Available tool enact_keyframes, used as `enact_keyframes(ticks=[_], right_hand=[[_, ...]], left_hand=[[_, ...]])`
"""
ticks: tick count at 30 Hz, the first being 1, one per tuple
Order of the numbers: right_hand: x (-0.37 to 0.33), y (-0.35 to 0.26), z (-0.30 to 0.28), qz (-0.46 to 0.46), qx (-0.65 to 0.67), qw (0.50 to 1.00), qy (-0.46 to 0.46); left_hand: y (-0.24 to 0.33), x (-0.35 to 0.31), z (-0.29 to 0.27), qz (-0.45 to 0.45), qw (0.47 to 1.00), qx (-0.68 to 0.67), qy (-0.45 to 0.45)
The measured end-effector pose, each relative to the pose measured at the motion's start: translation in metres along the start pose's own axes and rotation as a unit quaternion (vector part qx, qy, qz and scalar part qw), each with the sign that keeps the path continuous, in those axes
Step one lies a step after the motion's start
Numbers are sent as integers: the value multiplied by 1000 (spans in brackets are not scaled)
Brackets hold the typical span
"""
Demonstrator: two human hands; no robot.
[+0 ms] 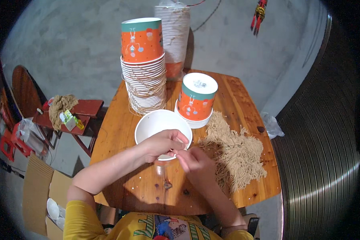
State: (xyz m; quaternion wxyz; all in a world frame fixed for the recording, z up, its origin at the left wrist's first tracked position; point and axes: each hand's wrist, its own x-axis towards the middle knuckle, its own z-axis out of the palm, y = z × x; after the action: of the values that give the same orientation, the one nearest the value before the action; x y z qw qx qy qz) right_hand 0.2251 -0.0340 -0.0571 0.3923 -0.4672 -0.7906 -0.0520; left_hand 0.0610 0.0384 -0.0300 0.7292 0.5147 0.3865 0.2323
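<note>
While hands [164, 143] grip, round white cup [161, 124], fibrous twine [236, 152]

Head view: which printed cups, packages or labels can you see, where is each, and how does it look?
Tall cup stack: table's far left, top cup upside down, orange with teal band.
Short cup stack: mid-table, same orange-and-teal print, white base up.
Wrapped cup stack: far edge, white rims, orange at bottom.
Small packets: red stool at left, green and yellow.
Cardboard box: floor, lower left, brown.
</note>
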Motion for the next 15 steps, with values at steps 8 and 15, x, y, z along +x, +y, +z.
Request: enact_keyframes(ticks=[8,15], right_hand=[[-6,6,-1,27,9,999,-24],[-1,2,-6,9,3,999,-31]], left_hand=[[0,-2,2,72,993,96,3],[-1,-7,-3,113,987,117,5]])
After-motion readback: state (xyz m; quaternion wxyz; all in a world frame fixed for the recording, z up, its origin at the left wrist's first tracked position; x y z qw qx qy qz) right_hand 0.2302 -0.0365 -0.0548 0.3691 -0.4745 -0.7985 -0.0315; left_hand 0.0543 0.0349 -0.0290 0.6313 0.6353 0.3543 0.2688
